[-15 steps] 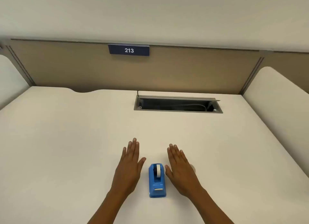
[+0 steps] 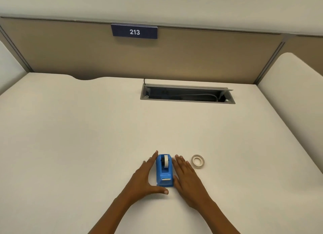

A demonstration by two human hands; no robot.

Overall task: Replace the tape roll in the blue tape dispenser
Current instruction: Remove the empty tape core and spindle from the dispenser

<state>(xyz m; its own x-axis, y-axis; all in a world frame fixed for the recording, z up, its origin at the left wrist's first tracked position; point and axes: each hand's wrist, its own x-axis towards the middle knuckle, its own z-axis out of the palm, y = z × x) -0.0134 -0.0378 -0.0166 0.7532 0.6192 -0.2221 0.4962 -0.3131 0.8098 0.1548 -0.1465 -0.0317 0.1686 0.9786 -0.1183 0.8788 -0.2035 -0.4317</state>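
Observation:
The blue tape dispenser (image 2: 164, 170) stands on the white desk (image 2: 87, 137), cutter end towards me, with a white tape roll (image 2: 165, 161) sitting in its cradle. My left hand (image 2: 146, 177) lies cupped against the dispenser's left side, fingers along it and thumb curled across its near end. My right hand (image 2: 187, 179) rests flat on the desk, its inner edge touching the dispenser's right side. A spare tape roll (image 2: 197, 161) lies flat on the desk just right of my right fingertips, apart from them.
An open cable tray (image 2: 187, 94) with wires inside is sunk into the desk at the back. A tan partition with a "213" sign (image 2: 134, 31) closes off the far edge. White side panels (image 2: 293, 93) flank the desk.
Both hands have closed in on the dispenser, and the left thumb has curled round its near end. The right hand shifted left, uncovering the spare roll.

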